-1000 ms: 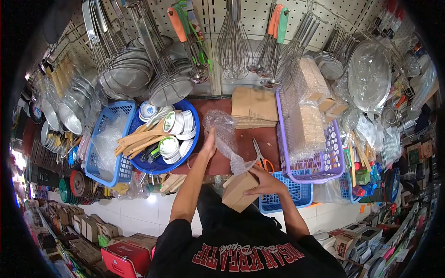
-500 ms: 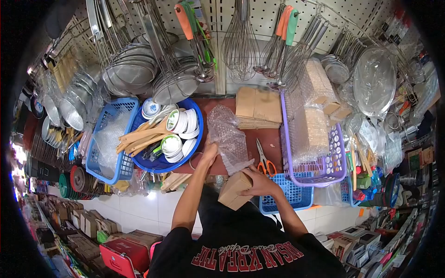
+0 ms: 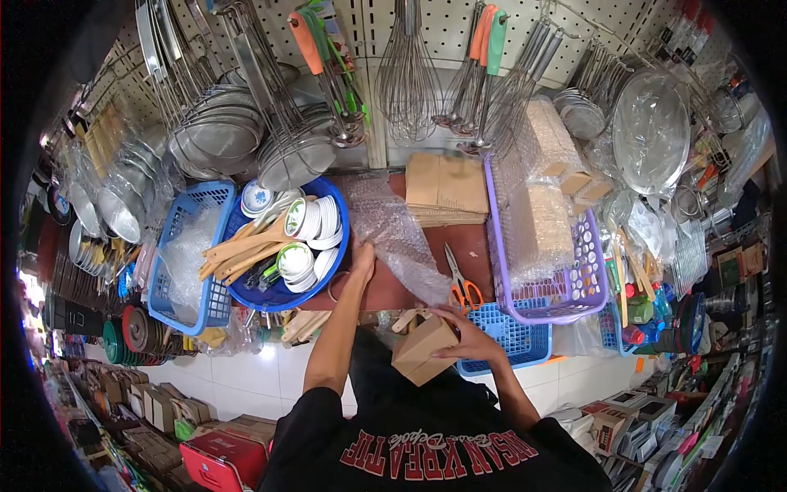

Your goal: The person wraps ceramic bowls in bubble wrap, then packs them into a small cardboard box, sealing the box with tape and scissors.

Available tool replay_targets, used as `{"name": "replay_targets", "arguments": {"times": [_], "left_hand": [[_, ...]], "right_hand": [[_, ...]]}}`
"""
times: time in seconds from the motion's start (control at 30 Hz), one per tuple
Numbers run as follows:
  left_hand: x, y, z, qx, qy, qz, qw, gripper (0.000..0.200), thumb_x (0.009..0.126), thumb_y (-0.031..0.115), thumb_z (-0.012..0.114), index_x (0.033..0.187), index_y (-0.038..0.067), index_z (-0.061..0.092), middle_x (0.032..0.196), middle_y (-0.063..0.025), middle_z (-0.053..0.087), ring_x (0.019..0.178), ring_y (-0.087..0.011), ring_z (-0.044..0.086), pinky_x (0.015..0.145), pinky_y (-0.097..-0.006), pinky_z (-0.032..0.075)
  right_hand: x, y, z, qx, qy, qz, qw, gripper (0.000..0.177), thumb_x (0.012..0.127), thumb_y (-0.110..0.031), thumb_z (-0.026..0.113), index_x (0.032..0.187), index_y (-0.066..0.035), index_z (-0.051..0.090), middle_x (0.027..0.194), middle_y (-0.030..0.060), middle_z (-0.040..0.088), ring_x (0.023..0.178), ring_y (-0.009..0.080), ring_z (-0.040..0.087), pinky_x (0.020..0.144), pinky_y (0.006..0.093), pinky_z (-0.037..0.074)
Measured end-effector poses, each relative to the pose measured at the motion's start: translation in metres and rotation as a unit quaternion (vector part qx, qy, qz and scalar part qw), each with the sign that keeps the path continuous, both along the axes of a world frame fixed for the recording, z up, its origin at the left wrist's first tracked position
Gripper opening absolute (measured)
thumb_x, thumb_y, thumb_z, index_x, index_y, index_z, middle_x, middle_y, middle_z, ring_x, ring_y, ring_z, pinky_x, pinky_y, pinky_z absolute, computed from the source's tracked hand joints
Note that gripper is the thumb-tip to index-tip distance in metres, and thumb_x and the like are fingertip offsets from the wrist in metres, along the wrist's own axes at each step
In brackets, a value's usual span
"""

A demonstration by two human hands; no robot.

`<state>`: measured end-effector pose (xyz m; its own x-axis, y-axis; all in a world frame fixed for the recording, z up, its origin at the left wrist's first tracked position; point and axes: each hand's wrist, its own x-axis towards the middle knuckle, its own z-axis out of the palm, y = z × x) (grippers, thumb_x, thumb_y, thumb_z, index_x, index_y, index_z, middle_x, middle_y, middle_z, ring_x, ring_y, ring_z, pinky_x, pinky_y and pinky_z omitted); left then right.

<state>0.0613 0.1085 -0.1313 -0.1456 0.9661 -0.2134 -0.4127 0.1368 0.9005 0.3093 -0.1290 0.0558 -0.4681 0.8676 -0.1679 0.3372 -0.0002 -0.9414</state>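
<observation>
A small brown cardboard box (image 3: pixel 422 351) is held by my right hand (image 3: pixel 469 334), close to my body below the table's front edge. A sheet of bubble wrap (image 3: pixel 395 238) lies across the red-brown tabletop (image 3: pixel 369 291). My left hand (image 3: pixel 363 259) is at the wrap's left edge; its fingers are closed there, and the wrap's edge seems pinched between them. The wrap's lower right corner reaches close to my right hand. Orange-handled scissors (image 3: pixel 464 287) lie just right of the wrap. Behind them sits a stack of flat brown cardboard (image 3: pixel 446 187).
A blue bowl (image 3: pixel 344 246) with wooden utensils and small bowls stands left, beside a light blue basket (image 3: pixel 215 307). A purple basket (image 3: pixel 502 287) of wrapped boxes is right, with a blue basket (image 3: pixel 508 334) before it. Whisks (image 3: pixel 407 90) and strainers (image 3: pixel 217 135) hang behind.
The bubble wrap has spread wider and flatter over the table. My left hand has shifted slightly left and up, and my right hand has moved slightly down and right with the box.
</observation>
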Motion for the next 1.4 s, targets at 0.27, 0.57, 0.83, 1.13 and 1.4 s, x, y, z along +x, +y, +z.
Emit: {"name": "replay_targets", "arguments": {"times": [0.27, 0.57, 0.83, 1.13, 1.4], "left_hand": [[-0.008, 0.004, 0.007, -0.06, 0.357, -0.038, 0.931, 0.074, 0.087, 0.007, 0.06, 0.152, 0.002, 0.026, 0.147, -0.0264, 0.039, 0.137, -0.0345, 0.039, 0.115, -0.0443, 0.03], [0.034, -0.048, 0.103, 0.182, 0.68, -0.032, 0.71, 0.063, 0.084, 0.018, 0.069, 0.141, 0.006, 0.047, 0.138, -0.0267, 0.047, 0.131, -0.044, 0.043, 0.109, -0.0527, 0.036], [0.044, -0.043, 0.11, 0.049, 0.63, -0.37, 0.681, 0.069, 0.079, 0.039, 0.076, 0.136, 0.008, 0.051, 0.144, -0.022, 0.039, 0.136, -0.0505, 0.033, 0.104, -0.0617, 0.04], [0.018, -0.056, 0.107, 0.089, 0.693, -0.478, 0.532, 0.12, 0.064, 0.052, 0.084, 0.158, 0.021, 0.017, 0.16, -0.0257, 0.012, 0.148, -0.048, 0.009, 0.12, -0.0572, 0.015], [0.01, -0.034, 0.101, 0.105, 0.73, -0.473, 0.482, 0.121, 0.062, 0.058, 0.08, 0.158, 0.021, 0.018, 0.165, -0.0168, 0.01, 0.151, -0.0409, 0.0, 0.12, -0.0582, 0.003]], "right_hand": [[0.008, -0.02, -0.001, -0.126, 0.115, -0.057, 0.984, 0.095, 0.07, -0.02, 0.089, 0.15, -0.007, 0.038, 0.15, 0.0123, 0.041, 0.136, 0.0247, 0.041, 0.114, 0.0364, 0.031], [0.016, -0.026, -0.012, -0.141, 0.133, -0.084, 0.977, 0.093, 0.071, -0.021, 0.089, 0.149, -0.01, 0.039, 0.149, 0.0112, 0.044, 0.135, 0.0242, 0.043, 0.113, 0.0359, 0.032], [0.024, -0.028, -0.011, -0.193, 0.235, -0.138, 0.943, 0.093, 0.066, -0.008, 0.084, 0.148, -0.003, 0.041, 0.148, 0.0099, 0.046, 0.137, 0.0235, 0.043, 0.116, 0.0355, 0.029], [0.033, 0.0, 0.006, -0.152, 0.35, -0.247, 0.89, 0.087, 0.074, -0.007, 0.079, 0.149, -0.002, 0.037, 0.139, 0.0107, 0.054, 0.129, 0.0219, 0.05, 0.11, 0.0361, 0.039], [0.008, 0.06, -0.028, -0.232, 0.424, -0.329, 0.812, 0.067, 0.087, -0.021, 0.073, 0.143, -0.005, 0.041, 0.129, 0.0104, 0.057, 0.121, 0.0234, 0.054, 0.1, 0.04, 0.046]]}}
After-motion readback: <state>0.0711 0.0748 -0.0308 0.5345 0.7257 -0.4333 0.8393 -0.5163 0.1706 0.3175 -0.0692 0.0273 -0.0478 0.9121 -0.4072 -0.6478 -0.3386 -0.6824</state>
